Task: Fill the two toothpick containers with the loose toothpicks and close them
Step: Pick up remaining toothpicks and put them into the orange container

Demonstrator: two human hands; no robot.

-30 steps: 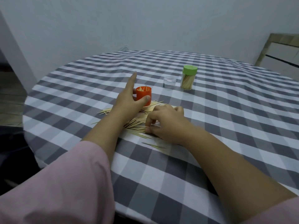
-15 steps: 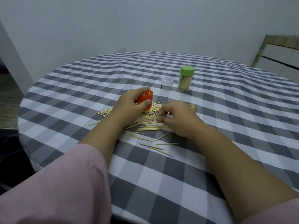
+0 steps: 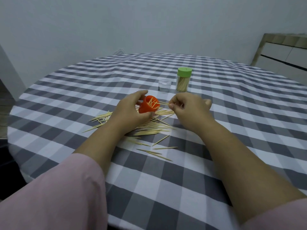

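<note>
We see the orange container (image 3: pixel 149 107) lifted and tipped, its open mouth turned toward three o'clock, with several toothpicks lying crosswise inside. Our left hand (image 3: pixel 131 110) grips it, fingers curled round the far side and thumb underneath. At three o'clock of the mouth, our right hand (image 3: pixel 187 108) pinches a few toothpicks (image 3: pixel 163 103) between thumb and forefinger, their tips right at the rim. Whether those tips are already inside, we cannot tell.

Below both hands, toward six o'clock, the loose toothpicks (image 3: pixel 149 128) lie scattered on the checked tablecloth (image 3: pixel 216 163), a dense heap under the wrists and a few strays (image 3: pixel 154 152) nearer to us.

At one o'clock from the orange container stands the green-lidded container (image 3: pixel 183 80), upright, closed, its clear body packed with toothpicks. Just beside it at nine o'clock sits a small clear cap (image 3: pixel 164 85). Pink sleeves (image 3: pixel 58 201) cover both forearms near us.
</note>
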